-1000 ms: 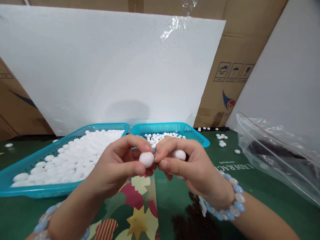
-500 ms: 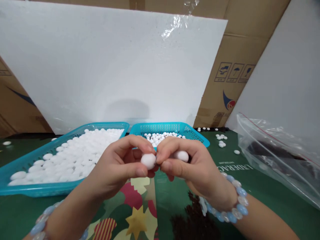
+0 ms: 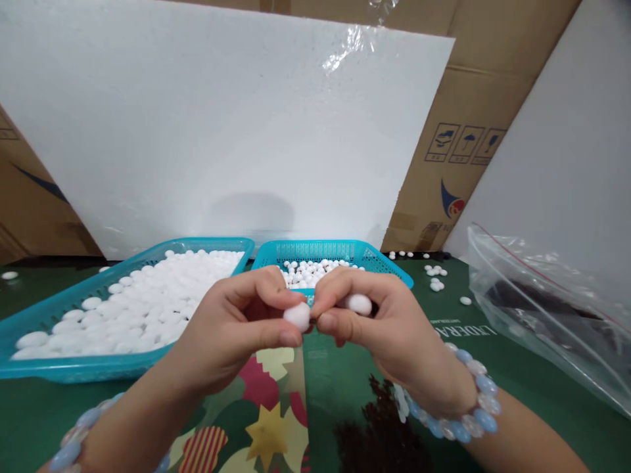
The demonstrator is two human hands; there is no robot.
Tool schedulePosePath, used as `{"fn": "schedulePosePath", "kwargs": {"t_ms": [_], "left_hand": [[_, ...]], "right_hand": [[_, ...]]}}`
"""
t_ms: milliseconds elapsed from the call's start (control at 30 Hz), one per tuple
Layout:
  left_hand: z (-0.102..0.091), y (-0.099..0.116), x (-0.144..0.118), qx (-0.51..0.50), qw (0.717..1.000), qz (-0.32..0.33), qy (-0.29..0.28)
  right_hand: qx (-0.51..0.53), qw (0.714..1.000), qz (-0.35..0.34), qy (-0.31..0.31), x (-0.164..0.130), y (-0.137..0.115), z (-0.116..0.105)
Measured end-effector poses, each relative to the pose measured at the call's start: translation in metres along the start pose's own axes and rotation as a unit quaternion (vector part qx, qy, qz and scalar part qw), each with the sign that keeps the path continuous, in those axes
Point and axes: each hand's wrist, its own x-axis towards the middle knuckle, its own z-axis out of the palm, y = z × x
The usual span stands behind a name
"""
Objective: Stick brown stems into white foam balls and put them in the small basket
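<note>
My left hand (image 3: 236, 322) pinches a small white ball (image 3: 296, 318) between thumb and fingertips. Close against that ball's right side are the closed thumb and index finger of my right hand (image 3: 389, 322); whatever is between those tips is too small to make out. A second white ball (image 3: 359, 304) sits in the curl of my right fingers. Behind my left forearm stands a turquoise basket (image 3: 89, 371) heaped with white balls (image 3: 148, 302). Partly hidden behind both hands is another turquoise basket (image 3: 315, 248) with smaller-looking white pieces (image 3: 308, 272), some showing dark spots.
Loose white pieces (image 3: 436, 270) lie on the green table covering (image 3: 453, 381) at the right. A clear zip bag (image 3: 547, 295) with dark contents rests at the far right. Upright at the back are a white board (image 3: 256, 131) and cardboard (image 3: 493, 79).
The ball in my left hand has shifted very slightly to the right and turned a little. Both hands keep their pinch, and the view has moved slightly.
</note>
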Motion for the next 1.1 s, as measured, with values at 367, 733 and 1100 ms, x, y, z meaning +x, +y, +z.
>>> {"fn": "schedulePosePath", "kwargs": {"t_ms": [367, 733, 1100], "left_hand": [[0.005, 0.000, -0.003, 0.028, 0.999, -0.007, 0.023], [0.008, -0.003, -0.002, -0.012, 1.000, -0.014, 0.009], [0.012, -0.009, 0.001, -0.200, 0.977, -0.076, -0.003]], "right_hand": [[-0.141, 0.982, -0.113, 0.048, -0.002, 0.006, 0.001], [-0.140, 0.987, -0.052, 0.055, 0.000, 0.001, 0.001], [0.038, 0.999, 0.021, 0.005, 0.002, 0.001, -0.005]]}}
